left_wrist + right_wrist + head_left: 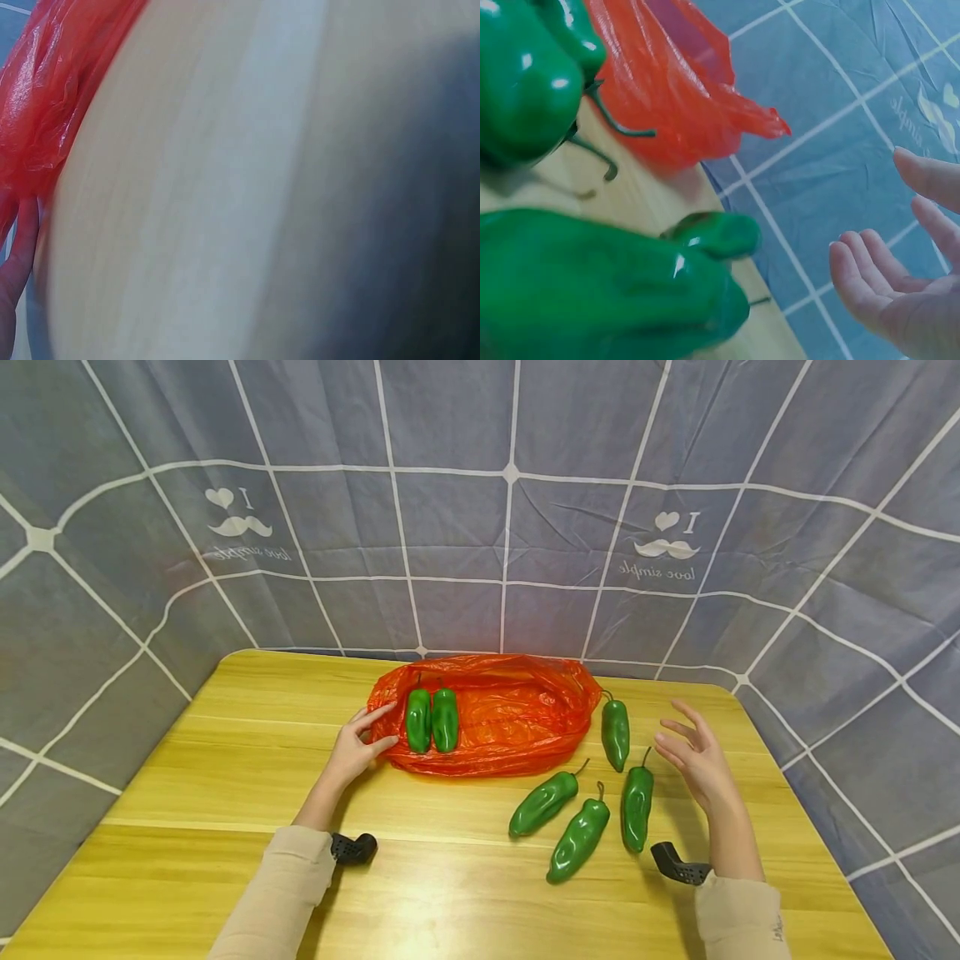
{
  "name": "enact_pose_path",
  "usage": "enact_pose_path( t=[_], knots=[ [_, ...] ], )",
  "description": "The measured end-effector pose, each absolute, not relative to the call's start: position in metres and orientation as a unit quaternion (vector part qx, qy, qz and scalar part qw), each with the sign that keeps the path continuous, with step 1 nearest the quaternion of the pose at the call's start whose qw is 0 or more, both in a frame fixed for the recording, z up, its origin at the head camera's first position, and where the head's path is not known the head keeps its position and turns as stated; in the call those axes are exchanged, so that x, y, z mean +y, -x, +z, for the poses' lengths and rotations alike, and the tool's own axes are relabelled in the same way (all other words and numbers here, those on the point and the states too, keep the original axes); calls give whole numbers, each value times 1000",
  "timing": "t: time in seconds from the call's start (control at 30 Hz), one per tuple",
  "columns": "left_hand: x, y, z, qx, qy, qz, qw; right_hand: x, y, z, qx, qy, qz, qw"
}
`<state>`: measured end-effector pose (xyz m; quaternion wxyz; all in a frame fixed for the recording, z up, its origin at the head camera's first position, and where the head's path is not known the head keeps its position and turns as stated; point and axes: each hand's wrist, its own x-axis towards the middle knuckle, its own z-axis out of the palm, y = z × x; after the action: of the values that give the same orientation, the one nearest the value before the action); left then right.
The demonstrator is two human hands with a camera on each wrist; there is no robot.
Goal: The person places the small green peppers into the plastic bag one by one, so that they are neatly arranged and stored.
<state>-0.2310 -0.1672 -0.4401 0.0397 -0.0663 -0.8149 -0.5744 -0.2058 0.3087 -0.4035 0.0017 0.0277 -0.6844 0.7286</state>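
In the head view my left hand is at the left end of a red plastic bag, its thumb and a finger spread and touching the film. The left wrist view shows a finger against the bag; the other fingers are hidden. Two green peppers lie side by side in the bag's left part. Several more green peppers lie on the table to the right and in front of the bag. Raised beside them, my right hand has loosely bent, parted fingers and holds nothing.
The wooden table has rounded far corners. Behind and around it hangs a grey-blue curtain with white grid lines. A black camera mount is on each wrist, the left one and the right one.
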Motion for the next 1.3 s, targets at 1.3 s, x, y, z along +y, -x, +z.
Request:
enact_pose_path(
  t=[1.3],
  knots=[
    [-167,231,-440,-810,48,-584,23,305,155,-441,-809,38,569,-139]
  ],
)
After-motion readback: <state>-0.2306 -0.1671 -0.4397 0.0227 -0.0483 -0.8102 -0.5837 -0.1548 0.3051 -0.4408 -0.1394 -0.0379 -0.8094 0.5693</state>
